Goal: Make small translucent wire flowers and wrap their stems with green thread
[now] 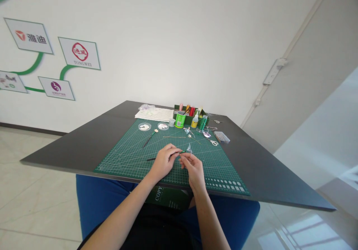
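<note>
A slim dark stick [151,159] lies across the cutting mat [120,149], passing under the fingers of my left hand [164,160]. That hand is closed on it, with thumb and forefinger near its green end [182,152]. My right hand [194,167] is pinched closed beside this end; whatever sits between its fingertips is too small to make out. Just beyond the right fingers stands a pale, translucent bluish petal-like piece [189,148]; whether it joins the stick is unclear. A similar dark stick with a cream flower tip [156,130] rests farther left.
Farther back are two shallow dishes [144,126], a green can [180,120], a glue bottle [195,120] and a green box of thread spools [192,111]. White sheets [159,114] lie back left. At right are scissors [214,142] and a clear plastic case [222,137].
</note>
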`<state>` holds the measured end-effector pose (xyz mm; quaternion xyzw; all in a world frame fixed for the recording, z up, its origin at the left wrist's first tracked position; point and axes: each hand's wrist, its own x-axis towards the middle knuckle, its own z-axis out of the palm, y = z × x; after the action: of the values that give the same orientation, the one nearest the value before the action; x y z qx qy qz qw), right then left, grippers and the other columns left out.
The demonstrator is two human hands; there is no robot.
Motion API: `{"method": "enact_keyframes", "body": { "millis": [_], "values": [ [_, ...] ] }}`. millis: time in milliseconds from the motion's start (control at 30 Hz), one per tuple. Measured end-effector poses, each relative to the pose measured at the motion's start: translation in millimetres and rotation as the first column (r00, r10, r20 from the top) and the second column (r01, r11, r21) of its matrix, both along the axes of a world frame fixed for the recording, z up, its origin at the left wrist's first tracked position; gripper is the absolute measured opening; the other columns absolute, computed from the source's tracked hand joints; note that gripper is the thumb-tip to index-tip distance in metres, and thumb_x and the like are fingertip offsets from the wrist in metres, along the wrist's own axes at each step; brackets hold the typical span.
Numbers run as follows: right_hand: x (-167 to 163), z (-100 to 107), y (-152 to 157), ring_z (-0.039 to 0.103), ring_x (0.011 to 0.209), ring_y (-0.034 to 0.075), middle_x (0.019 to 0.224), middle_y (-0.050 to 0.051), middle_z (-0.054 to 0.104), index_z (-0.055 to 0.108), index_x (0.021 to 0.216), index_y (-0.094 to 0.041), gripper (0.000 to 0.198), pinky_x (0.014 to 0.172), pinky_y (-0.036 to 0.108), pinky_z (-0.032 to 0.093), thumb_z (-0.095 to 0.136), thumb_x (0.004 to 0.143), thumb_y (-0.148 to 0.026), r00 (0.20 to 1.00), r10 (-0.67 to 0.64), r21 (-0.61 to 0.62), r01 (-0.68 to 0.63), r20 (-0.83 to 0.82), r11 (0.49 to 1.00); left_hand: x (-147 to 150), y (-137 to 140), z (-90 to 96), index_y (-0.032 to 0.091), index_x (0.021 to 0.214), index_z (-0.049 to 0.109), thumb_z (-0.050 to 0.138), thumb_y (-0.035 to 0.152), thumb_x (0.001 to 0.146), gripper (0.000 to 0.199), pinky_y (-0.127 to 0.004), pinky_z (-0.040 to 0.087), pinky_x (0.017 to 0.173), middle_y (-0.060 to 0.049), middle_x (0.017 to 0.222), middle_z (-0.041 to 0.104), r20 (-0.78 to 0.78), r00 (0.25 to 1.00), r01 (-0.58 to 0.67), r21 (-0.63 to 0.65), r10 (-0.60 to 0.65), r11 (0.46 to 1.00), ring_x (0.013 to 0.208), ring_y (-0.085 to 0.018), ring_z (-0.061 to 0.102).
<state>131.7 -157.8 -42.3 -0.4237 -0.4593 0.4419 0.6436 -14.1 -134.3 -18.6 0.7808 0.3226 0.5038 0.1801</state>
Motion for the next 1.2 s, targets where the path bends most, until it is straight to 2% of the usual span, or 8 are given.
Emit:
{"method": "enact_keyframes", "body": {
  "millis": [300,1200],
  "values": [
    [-1.1,6.4,-2.7,0.057,0.059,0.014,0.067,0.004,0.069,0.075,0.082,-0.015,0.029,0.053,0.025,0.044,0.081,0.07,-0.04,0.999,0.026,-0.021,-0.027,-0.033,0.999,-0.2,0.9,-1.3,0.02,0.105,0.074,0.054,0.016,0.097,0.022,-0.031,0.052,0.084,-0.005,0.097,0.07,0.0,1.0,-0.012,0.014,0.012,1.0,0.091,-0.018,0.067],
    [-1.5,6.6,-3.0,0.057,0.059,0.014,0.067,0.004,0.068,0.074,0.083,-0.015,0.029,0.053,0.026,0.044,0.08,0.071,-0.042,1.0,0.02,-0.015,-0.02,0.001,1.0,0.2,1.6,-1.5,0.019,0.104,0.073,0.054,0.019,0.097,0.021,-0.031,0.053,0.083,-0.006,0.096,0.071,0.002,1.0,-0.007,0.019,0.007,1.0,0.089,-0.018,0.067]
  ]
}}
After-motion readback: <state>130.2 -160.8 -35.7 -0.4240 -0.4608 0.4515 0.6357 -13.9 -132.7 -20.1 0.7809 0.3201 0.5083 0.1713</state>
